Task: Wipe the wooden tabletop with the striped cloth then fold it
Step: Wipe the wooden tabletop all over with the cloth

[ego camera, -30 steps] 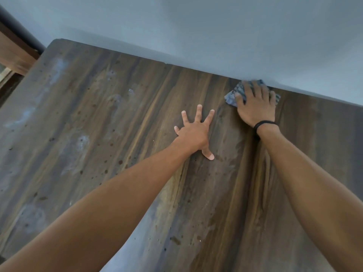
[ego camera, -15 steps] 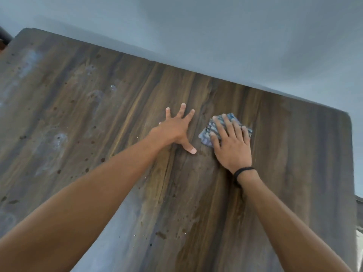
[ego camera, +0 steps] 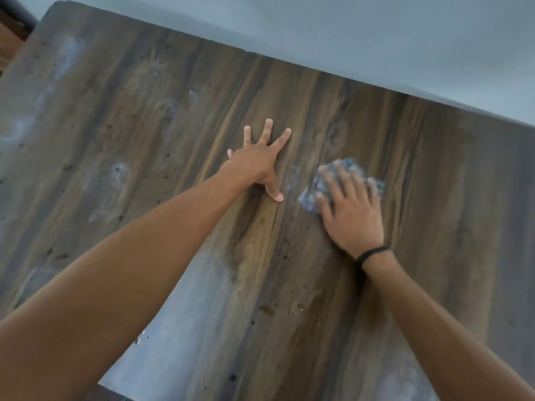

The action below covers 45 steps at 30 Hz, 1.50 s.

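Mid-wipe at the wooden table [ego camera: 434, 227]: through the head camera I see my right hand [ego camera: 351, 215] laid flat over the striped cloth [ego camera: 344, 166], fingers extended and a little apart, pressing it onto the boards. The cloth sits bunched into a small wad near the middle of the tabletop, right of centre. Its blue-grey edges show beyond my fingertips and at the thumb side, and the picture is blurred there. A dark wristband [ego camera: 372, 254] circles that wrist.

My left hand [ego camera: 257, 162] holds nothing. It rests palm-down on bare wood just beside the cloth, fingers spread wide and thumb pointing back toward me, apparently as a brace.

I judge the wiping to be under way and well short of finished. Pale chalky smears [ego camera: 118, 175] and dark specks mark the left half of the table, and another light patch [ego camera: 405, 383] shows at the near right. The wood around and beyond the cloth looks darker and cleaner, though I cannot tell whether it is wet or only shaded.

The whole left side, the near edge and the strip along the grey wall [ego camera: 376, 39] look left to cover. The folding has not begun, since the cloth is a crumpled pad and not a neat square.
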Motion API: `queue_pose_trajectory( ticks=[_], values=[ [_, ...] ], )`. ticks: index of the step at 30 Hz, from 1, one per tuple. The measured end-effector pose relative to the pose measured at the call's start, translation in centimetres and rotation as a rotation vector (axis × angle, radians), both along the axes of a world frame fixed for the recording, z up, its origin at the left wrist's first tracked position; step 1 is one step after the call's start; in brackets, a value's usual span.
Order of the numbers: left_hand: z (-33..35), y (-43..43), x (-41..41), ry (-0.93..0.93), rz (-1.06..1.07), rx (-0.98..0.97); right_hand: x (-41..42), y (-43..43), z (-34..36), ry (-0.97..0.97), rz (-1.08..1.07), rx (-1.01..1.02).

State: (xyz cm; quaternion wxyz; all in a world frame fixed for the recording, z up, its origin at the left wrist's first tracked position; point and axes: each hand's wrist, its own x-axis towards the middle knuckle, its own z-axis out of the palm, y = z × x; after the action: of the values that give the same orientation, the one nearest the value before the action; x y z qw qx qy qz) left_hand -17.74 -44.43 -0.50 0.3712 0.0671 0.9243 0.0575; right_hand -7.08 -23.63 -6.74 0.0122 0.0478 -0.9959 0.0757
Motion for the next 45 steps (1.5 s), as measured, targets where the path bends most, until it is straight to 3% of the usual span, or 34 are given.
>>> queue_pose_trajectory(
  ticks=[2, 5, 6, 9, 10, 13, 14, 17, 18, 21, 22, 24, 25, 28, 29, 32, 33, 35, 36, 39, 40, 43, 44, 45],
  values=[
    [0.1, -0.2, 0.1, 0.017, -0.008, 0.001, 1.6, 1.8, -0.2, -0.032, 0.155, -0.008],
    [0.2, -0.4, 0.0, 0.016, -0.002, 0.015, -1.0, 3.0, -0.1, 0.042, -0.359, -0.084],
    [0.1, -0.3, 0.1, 0.018, -0.004, 0.021, -0.4, 1.6, -0.2, 0.048, -0.429, -0.096],
    [0.2, -0.8, 0.7, 0.021, -0.020, 0.031, 3.9, -1.2, -0.6, 0.000, 0.035, -0.002],
    [0.3, -1.3, 1.0, 0.010, -0.017, 0.033, 3.9, 0.2, -0.6, -0.010, 0.056, -0.010],
    [0.6, -2.4, 2.2, -0.044, 0.000, 0.008, 1.7, 1.6, 0.2, 0.041, -0.437, -0.088],
    [0.5, -2.6, 2.7, -0.060, -0.002, -0.009, 2.3, 0.2, 0.2, 0.009, -0.450, -0.089],
    [-0.1, -3.0, 3.3, -0.041, -0.030, -0.018, 5.5, -1.8, -0.3, 0.006, -0.005, -0.026],
    [-0.3, -3.0, 3.3, -0.033, -0.025, -0.003, 5.1, -0.4, -0.5, -0.005, -0.051, -0.051],
    [-0.2, -3.1, 3.7, -0.024, -0.012, 0.008, 4.1, -0.2, -0.1, 0.027, -0.461, -0.092],
    [-0.1, -3.0, 3.7, -0.023, -0.014, 0.006, 4.9, -1.9, 0.0, -0.009, -0.381, -0.077],
    [0.4, -3.0, 4.0, -0.012, -0.013, 0.013, 7.3, -3.1, -0.1, -0.044, 0.015, -0.023],
    [0.5, -3.2, 4.4, -0.002, -0.011, 0.020, 7.3, -2.0, -0.3, -0.044, 0.063, -0.039],
    [0.4, -3.9, 6.7, -0.014, -0.003, 0.022, 6.8, -0.2, 0.1, 0.009, -0.397, -0.111],
    [0.2, -4.1, 7.7, -0.029, -0.003, 0.018, 7.9, -1.2, 0.1, -0.004, -0.414, -0.101],
    [-0.6, -4.5, 10.2, -0.043, -0.009, 0.000, 12.1, -2.5, -0.5, -0.012, 0.052, -0.035],
    [-0.6, -4.6, 10.7, -0.039, -0.001, 0.001, 12.1, -1.5, -0.6, 0.007, 0.014, -0.040],
    [-0.4, -4.8, 11.3, -0.023, 0.021, 0.001, 11.5, -1.0, -0.1, 0.033, -0.300, -0.074],
    [-0.1, -4.7, 11.6, -0.011, 0.022, 0.001, 12.1, -1.9, -0.1, 0.027, -0.360, -0.088],
    [0.8, -4.2, 12.2, 0.002, 0.016, -0.013, 16.2, -4.2, -0.3, -0.011, 0.094, -0.033],
    [0.9, -4.1, 12.7, -0.011, 0.017, -0.024, 16.4, -3.1, -0.6, 0.002, 0.130, -0.029],
    [0.3, -4.8, 14.2, -0.071, 0.030, -0.060, 15.1, -2.5, -0.2, 0.067, -0.327, -0.074],
    [-0.2, -5.0, 14.6, -0.072, 0.024, -0.058, 15.8, -4.0, -0.1, 0.046, -0.374, -0.099],
    [-0.5, -5.1, 14.9, -0.055, 0.016, -0.050, 17.3, -6.1, -0.1, 0.022, -0.234, -0.077]
  ],
)
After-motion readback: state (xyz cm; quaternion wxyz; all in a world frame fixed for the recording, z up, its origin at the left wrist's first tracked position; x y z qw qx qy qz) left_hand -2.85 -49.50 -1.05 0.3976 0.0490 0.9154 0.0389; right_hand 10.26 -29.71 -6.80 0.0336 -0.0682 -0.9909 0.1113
